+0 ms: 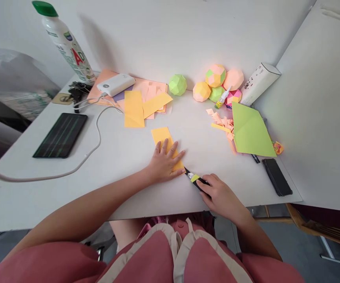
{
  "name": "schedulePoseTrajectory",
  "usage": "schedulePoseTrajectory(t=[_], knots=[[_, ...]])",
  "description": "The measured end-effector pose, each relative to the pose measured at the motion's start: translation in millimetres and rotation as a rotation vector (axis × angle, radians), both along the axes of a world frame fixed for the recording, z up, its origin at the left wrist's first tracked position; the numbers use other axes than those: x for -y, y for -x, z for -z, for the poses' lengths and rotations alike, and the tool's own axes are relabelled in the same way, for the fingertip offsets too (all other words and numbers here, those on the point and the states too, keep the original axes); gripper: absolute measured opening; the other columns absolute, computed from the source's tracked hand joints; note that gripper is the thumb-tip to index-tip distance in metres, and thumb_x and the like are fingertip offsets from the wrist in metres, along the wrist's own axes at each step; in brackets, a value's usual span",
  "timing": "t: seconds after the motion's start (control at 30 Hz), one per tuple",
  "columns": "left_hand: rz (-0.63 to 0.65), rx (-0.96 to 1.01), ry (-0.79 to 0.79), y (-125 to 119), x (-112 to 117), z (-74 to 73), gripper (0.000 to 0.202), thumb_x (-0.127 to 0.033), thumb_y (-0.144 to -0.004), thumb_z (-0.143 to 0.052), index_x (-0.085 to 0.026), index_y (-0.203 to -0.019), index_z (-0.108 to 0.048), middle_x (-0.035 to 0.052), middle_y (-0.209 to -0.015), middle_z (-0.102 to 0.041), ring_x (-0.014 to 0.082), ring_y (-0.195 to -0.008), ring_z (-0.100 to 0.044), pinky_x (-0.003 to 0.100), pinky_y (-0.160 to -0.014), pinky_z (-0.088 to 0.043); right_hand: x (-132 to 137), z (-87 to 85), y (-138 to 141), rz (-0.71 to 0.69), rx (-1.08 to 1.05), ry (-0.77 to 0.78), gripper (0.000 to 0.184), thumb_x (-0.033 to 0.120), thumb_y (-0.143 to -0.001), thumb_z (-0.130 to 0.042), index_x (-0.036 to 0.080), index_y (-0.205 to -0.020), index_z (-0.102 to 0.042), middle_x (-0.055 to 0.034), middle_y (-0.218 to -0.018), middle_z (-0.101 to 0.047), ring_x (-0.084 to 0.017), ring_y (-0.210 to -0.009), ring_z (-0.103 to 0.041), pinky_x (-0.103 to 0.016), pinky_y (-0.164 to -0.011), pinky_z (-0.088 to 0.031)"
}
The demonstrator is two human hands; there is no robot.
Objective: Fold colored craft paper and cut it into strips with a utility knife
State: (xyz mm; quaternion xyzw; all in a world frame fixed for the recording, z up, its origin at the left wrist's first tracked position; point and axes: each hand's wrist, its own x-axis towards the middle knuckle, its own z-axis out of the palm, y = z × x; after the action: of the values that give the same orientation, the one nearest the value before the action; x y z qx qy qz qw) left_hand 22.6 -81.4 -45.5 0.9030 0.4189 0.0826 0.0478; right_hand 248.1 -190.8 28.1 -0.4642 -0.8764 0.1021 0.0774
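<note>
My left hand [164,162] lies flat with its fingers spread on an orange-yellow strip of paper [161,134], pressing it to the white table [123,157]. In my right hand [217,194] is a utility knife [195,179] with a black and yellow-green body. Its dark blade end touches the near right corner of the paper, just beside my left thumb. Part of the knife's handle is hidden under my right fingers. Two more orange-yellow paper strips [134,109] rest farther back, overlapping a stack of pink and orange paper [152,88].
Several folded paper balls [201,91] and a small glue bottle [223,98] stand by the wall. Paper scraps [224,122], a green sheet [252,131] and a black phone [276,177] lie right. Left are a tablet [60,135], white cable [98,129], power bank [116,84] and tall bottle [68,45].
</note>
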Motion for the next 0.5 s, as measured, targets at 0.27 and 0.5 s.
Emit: schedulePoseTrajectory(t=[0.27,0.5], knots=[[0.004,0.010,0.003,0,-1,-1.6,0.076,-0.069,-0.086,-0.041,-0.027,-0.149,-0.035,0.0140,-0.156,-0.028,0.0491,-0.141,-0.015,0.063,-0.110,-0.009,-6,0.4,1,0.020,0.003,0.007,0.035,0.007,-0.086,-0.049,0.014,-0.117,-0.064,-0.0147,-0.106,-0.062,-0.026,-0.101,-0.057,-0.044,-0.081,-0.058],[0.077,0.000,0.003,-1,14,1.2,0.078,-0.071,-0.086,-0.037,-0.025,-0.149,-0.035,0.0134,-0.157,-0.027,0.0478,-0.142,-0.013,0.062,-0.111,-0.007,10,-6.5,1,0.001,-0.003,0.035,0.034,0.006,-0.085,-0.050,0.010,-0.116,-0.064,-0.0162,-0.104,-0.062,-0.026,-0.100,-0.057,-0.043,-0.080,-0.058]])
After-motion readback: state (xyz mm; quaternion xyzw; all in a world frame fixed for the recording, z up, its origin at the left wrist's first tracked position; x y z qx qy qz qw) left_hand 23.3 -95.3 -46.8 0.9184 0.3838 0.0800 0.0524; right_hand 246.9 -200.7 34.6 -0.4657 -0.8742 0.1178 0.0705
